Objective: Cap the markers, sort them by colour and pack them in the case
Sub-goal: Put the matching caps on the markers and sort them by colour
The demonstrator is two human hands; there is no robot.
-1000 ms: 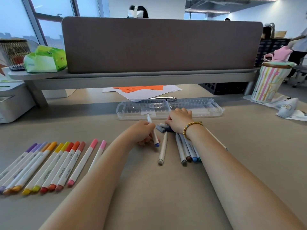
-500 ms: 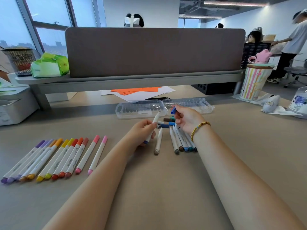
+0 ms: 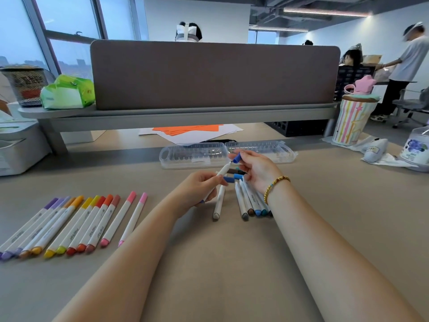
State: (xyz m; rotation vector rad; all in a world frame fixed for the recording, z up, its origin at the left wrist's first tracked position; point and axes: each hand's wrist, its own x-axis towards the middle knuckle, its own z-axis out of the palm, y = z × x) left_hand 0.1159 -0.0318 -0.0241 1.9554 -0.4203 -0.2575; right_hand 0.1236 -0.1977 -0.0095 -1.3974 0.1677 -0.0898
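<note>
Head view, the only one we have. Left hand (image 3: 199,185) is pinching a white marker (image 3: 219,175) by its barrel, holding it tilted with the bare tip pointing up and away. Right hand (image 3: 256,169) has a blue cap (image 3: 236,157) pinched between thumb and fingertips, right at the marker's tip, and I cannot tell whether the cap is touching it. So both grips are clamped: left on the marker, right on the cap.

Down on the surface (image 3: 232,263), under the hands, a small pile of loose caps (image 3: 232,178), blue and darker ones, lies beside the right palm. Just nearer us, a lone marker (image 3: 219,203) lies by itself. Beside it, a fan of uncapped markers (image 3: 248,201) with grey, brown and blue ends lies partly hidden under the right wrist, which wears a bead bracelet (image 3: 275,185).

Off to the left, well apart, a sorted row (image 3: 69,224) lies side by side: purples, oranges, yellows, reds, then two pinks set slightly off, all with caps on.

Behind the hands, the clear case (image 3: 192,155) lies open on the surface, both halves flat. I cannot make out any markers in it.

Farther back, orange paper (image 3: 188,130) lies on white sheets under the shelf (image 3: 162,113). A striped cup (image 3: 350,123) stands at the right.
</note>
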